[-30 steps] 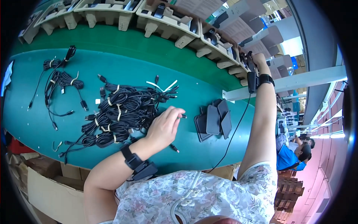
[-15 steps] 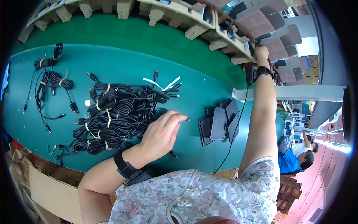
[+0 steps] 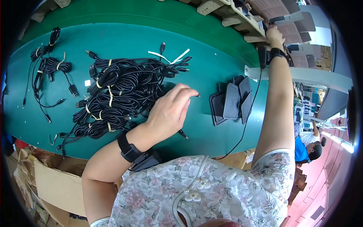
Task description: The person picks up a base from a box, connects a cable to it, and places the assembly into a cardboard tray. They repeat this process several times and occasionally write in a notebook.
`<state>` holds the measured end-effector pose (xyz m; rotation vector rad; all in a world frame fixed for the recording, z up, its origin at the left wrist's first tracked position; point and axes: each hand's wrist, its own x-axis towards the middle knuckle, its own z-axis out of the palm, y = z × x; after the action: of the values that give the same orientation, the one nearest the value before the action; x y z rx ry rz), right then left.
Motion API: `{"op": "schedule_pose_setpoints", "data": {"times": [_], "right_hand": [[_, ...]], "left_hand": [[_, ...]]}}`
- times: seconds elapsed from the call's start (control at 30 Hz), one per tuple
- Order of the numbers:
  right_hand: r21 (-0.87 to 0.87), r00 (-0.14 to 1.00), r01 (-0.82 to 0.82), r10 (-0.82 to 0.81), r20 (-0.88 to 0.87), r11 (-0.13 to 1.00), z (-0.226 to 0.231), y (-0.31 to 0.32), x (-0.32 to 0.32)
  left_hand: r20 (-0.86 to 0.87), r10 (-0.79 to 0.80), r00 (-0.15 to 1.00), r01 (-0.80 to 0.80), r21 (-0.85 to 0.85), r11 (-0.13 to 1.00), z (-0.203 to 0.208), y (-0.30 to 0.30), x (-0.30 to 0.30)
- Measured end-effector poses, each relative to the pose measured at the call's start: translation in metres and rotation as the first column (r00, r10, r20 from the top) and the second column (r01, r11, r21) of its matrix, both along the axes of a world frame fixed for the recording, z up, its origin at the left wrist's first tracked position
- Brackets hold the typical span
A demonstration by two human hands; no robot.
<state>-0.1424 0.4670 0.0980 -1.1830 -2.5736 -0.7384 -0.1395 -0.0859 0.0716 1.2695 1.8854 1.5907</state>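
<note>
Black cables (image 3: 123, 81), coiled and tied, in a heap left of the middle of the desk (image 3: 204, 140). Nearest of all, at the lower edge, a floral top (image 3: 234, 185), with an open cardboard box (image 3: 60, 185) to the left, below the desk's near edge. Next, a black strap (image 3: 128, 149) around the left wrist, then the left hand (image 3: 169, 111) just beside the right flank of the heap, with fingers bent and drawn together with the thumb, and a small dark plug (image 3: 199, 95) poking out at the fingertips. Around the coils, pale ties (image 3: 110, 96); at the upper right of the heap, loose white strips (image 3: 180, 56). To the left, apart from the main heap, a smaller group of tied cables (image 3: 56, 67). Right of the left hand, well apart from the cables, several flat black pads (image 3: 231, 102), overlapping. Farther off, at the end of an outstretched arm, the right hand (image 3: 275, 36), with fingers bent at the row of moulded trays (image 3: 228, 19); cannot tell how far open, or what is held. Beside the trays, upright cardboard flaps (image 3: 293, 31). Farthest back, a person in blue (image 3: 301, 150) and a pink wall (image 3: 332, 170).
</note>
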Motion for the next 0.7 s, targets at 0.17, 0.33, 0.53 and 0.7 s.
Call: {"op": "schedule_pose_setpoints", "data": {"times": [0.17, 0.33, 0.53, 0.7], "right_hand": [[-0.073, 0.751, -0.655, 0.636, -0.179, 0.752, 0.060, -0.185, 0.019], [-0.536, 0.374, -0.711, 0.890, 0.260, 0.455, 0.091, -0.343, 0.086], [-0.641, 0.395, -0.550, 0.843, 0.366, 0.535, 0.071, -0.336, 0.129], [-0.658, 0.750, -0.583, 0.627, -0.210, 0.477, 0.094, -0.288, 0.101]], "left_hand": [[-0.006, -0.014, 1.000, 0.014, 0.057, 0.998, -0.002, 0.007, 0.004], [-0.062, 0.022, 0.998, -0.019, 0.043, 0.999, -0.002, -0.001, 0.001], [-0.072, 0.011, 0.997, -0.006, 0.066, 0.998, -0.004, 0.004, 0.001], [-0.076, 0.021, 0.997, -0.016, 0.068, 0.998, -0.004, 0.000, 0.000]]}}
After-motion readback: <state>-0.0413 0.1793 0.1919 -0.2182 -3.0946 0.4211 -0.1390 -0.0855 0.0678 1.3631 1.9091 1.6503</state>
